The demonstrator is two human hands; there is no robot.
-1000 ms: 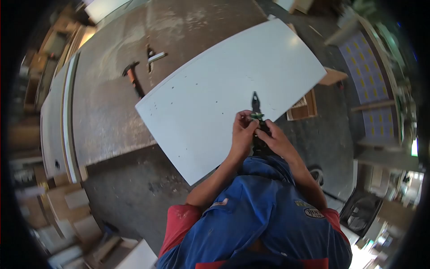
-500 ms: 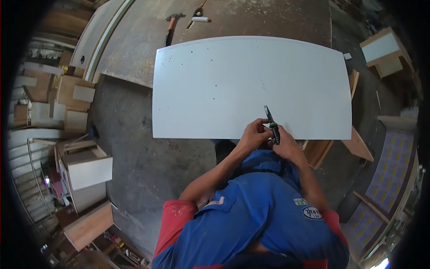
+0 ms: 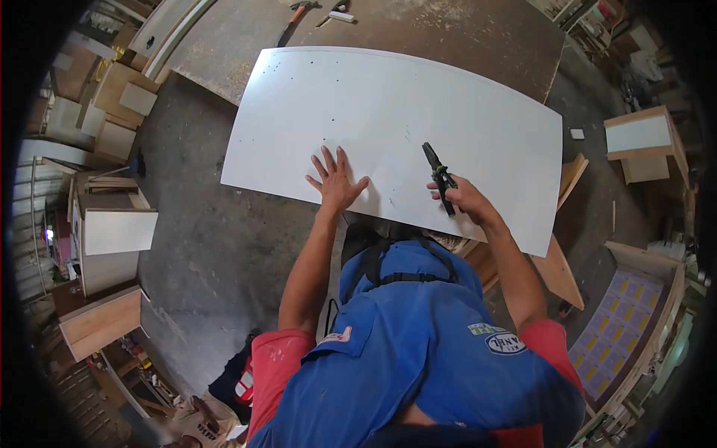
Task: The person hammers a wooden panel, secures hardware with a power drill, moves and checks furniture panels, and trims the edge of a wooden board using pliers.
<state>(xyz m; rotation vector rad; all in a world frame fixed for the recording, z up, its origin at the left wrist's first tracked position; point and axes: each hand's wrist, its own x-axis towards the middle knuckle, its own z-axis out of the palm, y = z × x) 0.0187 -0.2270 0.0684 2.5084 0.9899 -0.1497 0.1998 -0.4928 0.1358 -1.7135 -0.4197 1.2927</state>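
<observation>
Blue cloth with red sleeves is covering the person's body at the near side, the shirt (image 3: 403, 328) carrying badges on its chest. Just beyond it, the left hand (image 3: 337, 187) is holding nothing, lying flat with its fingers spreading over the near edge of the white panel (image 3: 485, 142). To its right, the right hand (image 3: 467, 198) is gripping dark pliers (image 3: 442, 179) by the handles, their nose pointing far and slightly left above the panel. Small dark marks are dotting the panel's left half. On the right, a wooden board (image 3: 560, 272) is jutting out past the panel's near edge. Farther off, the brown worktop (image 3: 463, 30) is stretching beyond the panel; on it, a hammer (image 3: 295, 19) is lying at the left, near a small white piece (image 3: 341, 16).
</observation>
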